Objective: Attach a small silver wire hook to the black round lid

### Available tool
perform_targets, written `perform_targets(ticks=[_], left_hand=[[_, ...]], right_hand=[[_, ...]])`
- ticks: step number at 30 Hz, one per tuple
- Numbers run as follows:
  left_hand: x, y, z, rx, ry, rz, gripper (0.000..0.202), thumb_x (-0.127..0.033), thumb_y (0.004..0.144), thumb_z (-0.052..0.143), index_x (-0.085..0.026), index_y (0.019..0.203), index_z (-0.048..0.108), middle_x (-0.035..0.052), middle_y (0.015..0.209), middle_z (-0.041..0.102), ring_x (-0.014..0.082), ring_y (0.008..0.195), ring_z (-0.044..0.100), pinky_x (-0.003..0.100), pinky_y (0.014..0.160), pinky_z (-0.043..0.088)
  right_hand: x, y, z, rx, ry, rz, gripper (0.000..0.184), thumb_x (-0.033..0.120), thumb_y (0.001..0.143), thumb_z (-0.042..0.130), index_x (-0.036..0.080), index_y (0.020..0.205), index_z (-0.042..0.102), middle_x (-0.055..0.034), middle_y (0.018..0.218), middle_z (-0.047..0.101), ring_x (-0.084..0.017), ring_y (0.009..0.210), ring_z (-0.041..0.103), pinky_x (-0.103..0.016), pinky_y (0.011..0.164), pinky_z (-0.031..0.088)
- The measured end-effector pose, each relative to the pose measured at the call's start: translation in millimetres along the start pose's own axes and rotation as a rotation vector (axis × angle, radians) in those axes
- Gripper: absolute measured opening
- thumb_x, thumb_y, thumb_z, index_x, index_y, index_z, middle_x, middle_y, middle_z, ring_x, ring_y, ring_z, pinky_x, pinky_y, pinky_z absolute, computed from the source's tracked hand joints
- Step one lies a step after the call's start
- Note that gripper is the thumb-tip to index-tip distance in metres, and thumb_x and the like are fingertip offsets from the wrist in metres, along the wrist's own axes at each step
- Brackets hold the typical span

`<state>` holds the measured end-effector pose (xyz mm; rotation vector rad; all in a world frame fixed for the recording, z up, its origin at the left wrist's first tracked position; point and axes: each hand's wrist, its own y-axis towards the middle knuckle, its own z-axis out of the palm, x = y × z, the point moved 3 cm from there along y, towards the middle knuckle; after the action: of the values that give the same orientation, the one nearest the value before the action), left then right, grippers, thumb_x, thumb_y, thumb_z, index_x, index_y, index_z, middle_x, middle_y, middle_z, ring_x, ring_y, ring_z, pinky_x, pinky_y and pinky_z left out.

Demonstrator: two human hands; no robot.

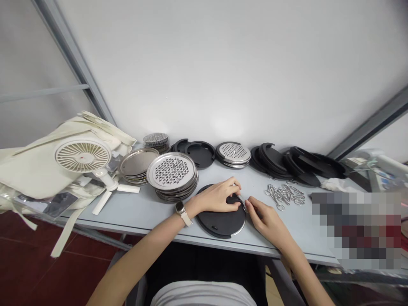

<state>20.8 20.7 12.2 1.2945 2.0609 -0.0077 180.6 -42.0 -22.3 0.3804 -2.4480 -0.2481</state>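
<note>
We find the black disc (221, 219) at the table's (143, 212) near edge, bare surface right of it up to the loose clips (284, 195), left hand (219, 196) curled over the disc's far rim, gripping it, right hand (266, 216) fingertips pinched narrowly on a small clip (242, 200) at the disc's right rim.

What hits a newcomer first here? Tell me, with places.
At the near edge of the table, the left hand rests on a black disc while the right hand pinches a small metal clip at its rim. Left of them stands a stack of perforated metal discs, with a white fan farther left; a pile of metal clips lies to the right.
</note>
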Motion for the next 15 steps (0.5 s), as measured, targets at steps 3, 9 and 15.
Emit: perform_targets(ticks=[3,9,15], left_hand=[[1.2,0.0,1.2,-0.001,-0.007,-0.007,0.021,-0.025,0.078,0.06,-0.016,0.098,0.058,0.0077,0.115,0.052,0.0143,0.081,0.06,0.028,0.076,0.049],[2.3,0.0,2.7,0.0,-0.023,-0.016,0.019,-0.025,0.078,0.061,-0.017,0.095,0.057,0.0075,0.114,0.052,0.0145,0.083,0.06,0.028,0.077,0.049],[2.3,-0.3,2.1,0.008,-0.004,-0.006,0.02,-0.026,0.079,0.06,-0.016,0.097,0.056,0.0067,0.112,0.052,0.0138,0.082,0.059,0.027,0.075,0.048]], right_hand=[[1.2,0.0,-1.1,-0.008,-0.002,-0.009,0.027,0.032,0.097,0.034,0.023,0.071,0.036,0.0038,0.059,0.045,-0.013,0.052,0.043,-0.024,0.053,0.034],[2.9,-0.1,-2.9,-0.039,-0.01,-0.016,0.027,0.03,0.096,0.035,0.023,0.07,0.036,0.0038,0.058,0.044,-0.012,0.051,0.043,-0.024,0.051,0.034],[3.1,0.9,-2.8,-0.046,-0.021,-0.009,0.027,0.033,0.097,0.033,0.024,0.071,0.035,0.0053,0.058,0.041,-0.012,0.05,0.041,-0.024,0.053,0.034]])
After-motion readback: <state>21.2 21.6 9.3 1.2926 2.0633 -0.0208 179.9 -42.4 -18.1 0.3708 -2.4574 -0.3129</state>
